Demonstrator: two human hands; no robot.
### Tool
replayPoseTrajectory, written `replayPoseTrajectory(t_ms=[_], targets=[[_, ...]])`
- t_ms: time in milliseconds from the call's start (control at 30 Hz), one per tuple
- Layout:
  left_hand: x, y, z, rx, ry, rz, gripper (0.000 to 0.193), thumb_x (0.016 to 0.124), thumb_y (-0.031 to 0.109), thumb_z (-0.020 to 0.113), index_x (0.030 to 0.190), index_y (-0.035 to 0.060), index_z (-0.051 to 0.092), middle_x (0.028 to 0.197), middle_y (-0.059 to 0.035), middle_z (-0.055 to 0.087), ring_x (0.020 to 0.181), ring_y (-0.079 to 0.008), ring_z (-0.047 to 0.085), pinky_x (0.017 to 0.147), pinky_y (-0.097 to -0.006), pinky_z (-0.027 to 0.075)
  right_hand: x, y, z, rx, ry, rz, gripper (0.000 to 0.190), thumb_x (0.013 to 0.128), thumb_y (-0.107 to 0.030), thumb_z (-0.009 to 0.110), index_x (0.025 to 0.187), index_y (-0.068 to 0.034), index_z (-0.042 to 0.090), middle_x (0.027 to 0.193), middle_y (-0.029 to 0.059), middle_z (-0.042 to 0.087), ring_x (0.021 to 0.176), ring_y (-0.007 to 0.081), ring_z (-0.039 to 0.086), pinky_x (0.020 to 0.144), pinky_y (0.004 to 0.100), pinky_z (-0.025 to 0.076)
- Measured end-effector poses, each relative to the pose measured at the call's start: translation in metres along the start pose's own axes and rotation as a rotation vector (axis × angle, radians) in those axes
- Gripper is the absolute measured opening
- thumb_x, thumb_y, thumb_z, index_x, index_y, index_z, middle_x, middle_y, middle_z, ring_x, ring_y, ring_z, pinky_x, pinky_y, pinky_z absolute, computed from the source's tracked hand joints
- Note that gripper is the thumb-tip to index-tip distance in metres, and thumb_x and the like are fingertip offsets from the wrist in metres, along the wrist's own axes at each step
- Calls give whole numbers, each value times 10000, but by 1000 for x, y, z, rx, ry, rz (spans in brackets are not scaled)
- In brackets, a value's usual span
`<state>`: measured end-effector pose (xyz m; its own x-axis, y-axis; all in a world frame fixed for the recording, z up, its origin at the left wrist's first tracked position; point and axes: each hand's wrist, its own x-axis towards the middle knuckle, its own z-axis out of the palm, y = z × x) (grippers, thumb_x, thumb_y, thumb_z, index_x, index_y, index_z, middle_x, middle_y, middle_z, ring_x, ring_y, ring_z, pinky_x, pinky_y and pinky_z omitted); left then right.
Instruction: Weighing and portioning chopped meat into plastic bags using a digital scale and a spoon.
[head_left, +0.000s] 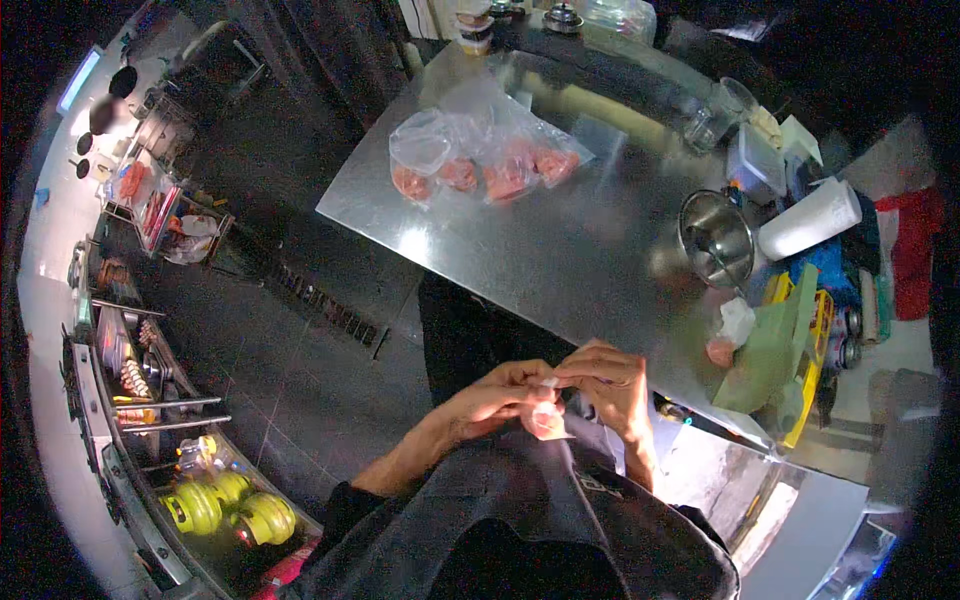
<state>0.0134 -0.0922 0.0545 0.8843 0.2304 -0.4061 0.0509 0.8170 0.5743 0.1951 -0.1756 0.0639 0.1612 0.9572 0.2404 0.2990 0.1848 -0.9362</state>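
Note:
Close to my body, at the front edge of a steel worktable (480, 255), I hold a small transparent plastic bag (545, 421) with pinkish-orange contents. My left hand (506, 397) grips it around the gathered neck. The fingers of my right hand (606, 375) pinch the twisted top of the same bag. Further back on the steel lie several similar filled bags (514, 176), partly under loose plastic sheeting. Another small tied bag (721, 352) rests at the right, beside a green sheet.
At the right stand a steel bowl (716, 238) with a utensil in it, a white paper roll (810, 219), a plastic tub (756, 161) and a yellow box (810, 375). Stacked lidded cups (474, 34) are at the back corner. Green gas cylinders (262, 517) sit low at the left.

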Motion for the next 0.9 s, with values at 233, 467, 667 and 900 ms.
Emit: replayPoseTrajectory(t_ms=[233, 467, 667, 900], targets=[[44, -15, -3, 777, 41, 715, 197, 764, 119, 753, 840, 25, 597, 920, -58, 636, 890, -155, 603, 771, -295, 466, -5, 12, -28, -54, 245, 79, 197, 707, 146, 571, 816, 43, 699, 808, 124, 661, 680, 158, 624, 596, 255, 510], [76, 73, -12, 1050, 396, 807, 252, 824, 223, 678, 988, 32, 688, 1093, -132, 651, 1022, -242, 593, 870, -378, 468, -18, 10, -82, -471, 520, 4, 178, 822, 34, 600, 982, 27, 678, 917, 137, 651, 768, 186, 633, 678, 291, 514], [172, 132, -135, 304, 762, 1013, 288, 868, 181, 636, 1044, -43, 590, 989, -123, 641, 847, -227, 626, 799, -350, 493, 11, -5, -58, -626, 613, 83, 214, 847, -101, 644, 1048, -36, 674, 1052, 142, 654, 999, 264, 610, 856, 366, 465], [159, 120, -84, 931, 870, 1237, 209, 803, 158, 670, 894, -23, 624, 844, -124, 660, 816, -219, 623, 743, -346, 473, -11, 24, -43, -445, 423, 199, 198, 877, -101, 625, 1060, -61, 692, 1042, 121, 658, 907, 197, 610, 795, 309, 485]])
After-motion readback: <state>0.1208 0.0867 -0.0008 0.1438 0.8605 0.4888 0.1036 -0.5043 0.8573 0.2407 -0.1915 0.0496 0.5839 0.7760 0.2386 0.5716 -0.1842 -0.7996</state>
